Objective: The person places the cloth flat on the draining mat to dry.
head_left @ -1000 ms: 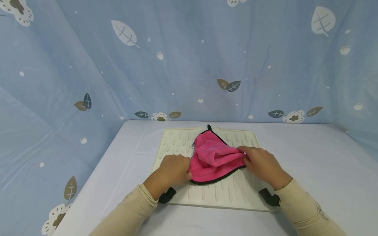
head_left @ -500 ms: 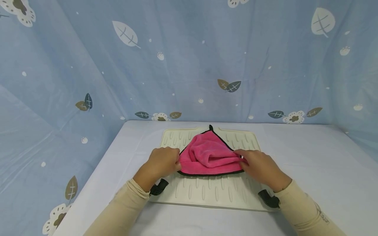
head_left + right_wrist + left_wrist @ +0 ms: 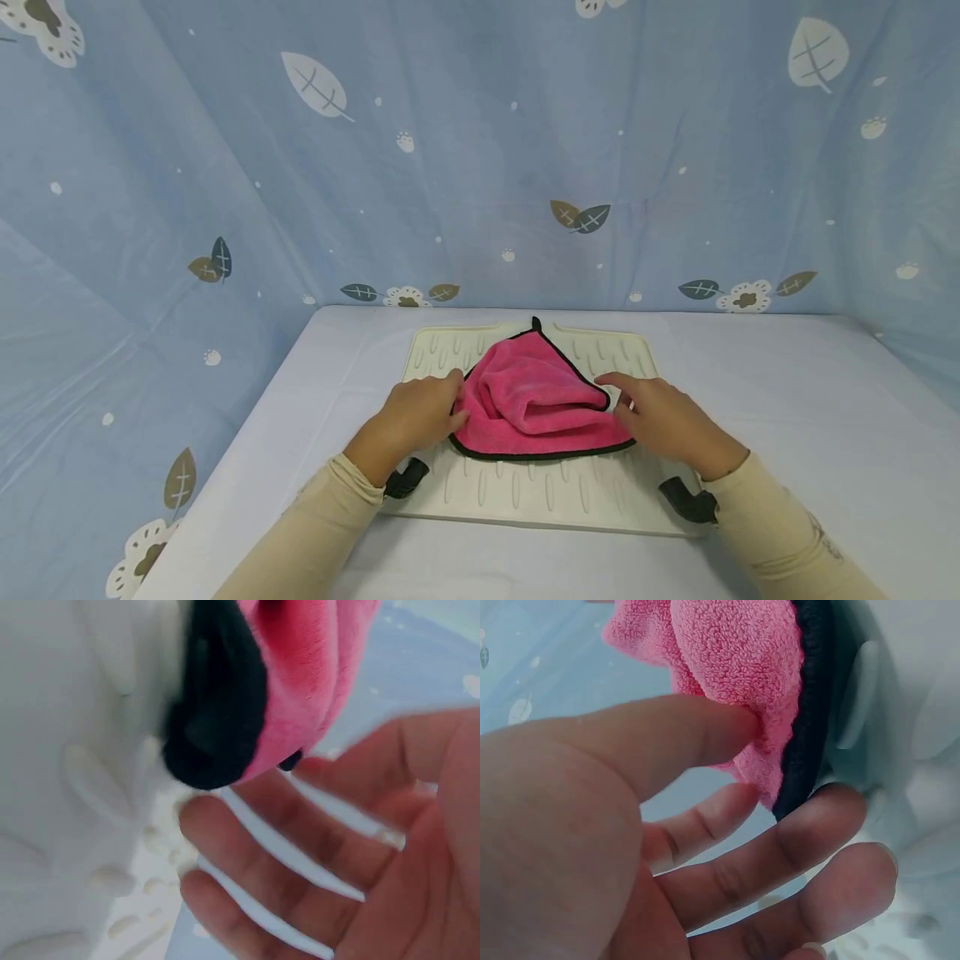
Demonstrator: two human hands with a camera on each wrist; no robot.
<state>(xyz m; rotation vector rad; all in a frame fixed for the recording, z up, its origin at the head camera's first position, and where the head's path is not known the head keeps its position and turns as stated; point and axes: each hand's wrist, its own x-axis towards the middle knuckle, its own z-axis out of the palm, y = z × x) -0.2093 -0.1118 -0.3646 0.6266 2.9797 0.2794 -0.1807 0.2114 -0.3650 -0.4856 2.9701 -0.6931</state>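
A pink towel (image 3: pixel 525 392) with black edging lies crumpled, its black hanging loop pointing to the back. My left hand (image 3: pixel 423 408) is at its left corner, thumb and fingers spread apart. In the left wrist view the thumb (image 3: pixel 697 735) rests against the pink pile, with fingertips right at the black trim. On the other side, my right hand (image 3: pixel 667 417) stays by the towel's right corner, thumb and index apart. The right wrist view shows its fingers (image 3: pixel 247 847) loosely extended beside the black-trimmed corner, holding nothing.
Beneath the towel is a cream ridged mat (image 3: pixel 517 500) on a white-covered table (image 3: pixel 795 392). A blue curtain (image 3: pixel 480 167) with leaf prints hangs behind and at the sides. Black wrist cameras (image 3: pixel 686 500) sit under the wrists.
The left hand has moved left, drawing the towel's left side out wider. Both hands have since loosened their fingers from the corners, and the front right corner has dropped flatter.
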